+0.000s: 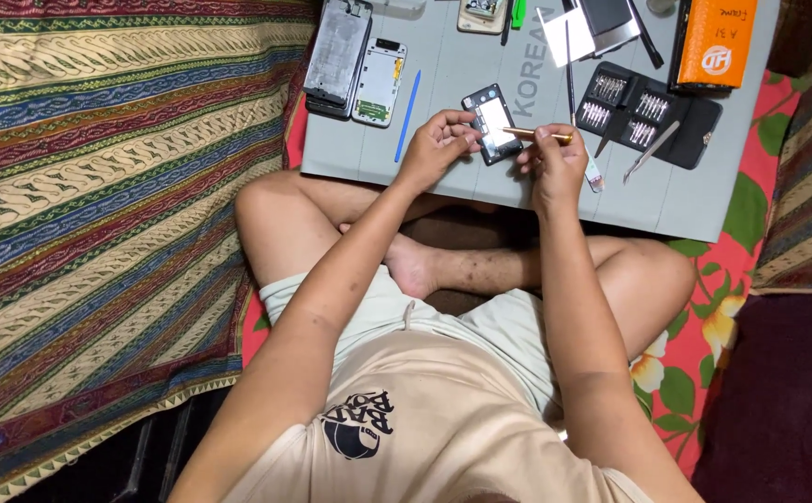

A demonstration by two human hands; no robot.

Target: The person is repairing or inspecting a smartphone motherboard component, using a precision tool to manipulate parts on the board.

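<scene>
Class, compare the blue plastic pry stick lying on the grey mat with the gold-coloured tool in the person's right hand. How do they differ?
The blue pry stick lies untouched on the grey mat; the gold-coloured tool is gripped in the right hand. The stick lies nearly upright in the picture, the gold tool almost level, its tip at the small phone part that the left hand steadies. Colours differ: blue against gold. Both are slim, straight tools.

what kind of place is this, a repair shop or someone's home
Probably a home, with phone repair done on the floor: the person sits cross-legged on patterned cloth before a grey work mat holding a bit kit and opened phone parts.
</scene>
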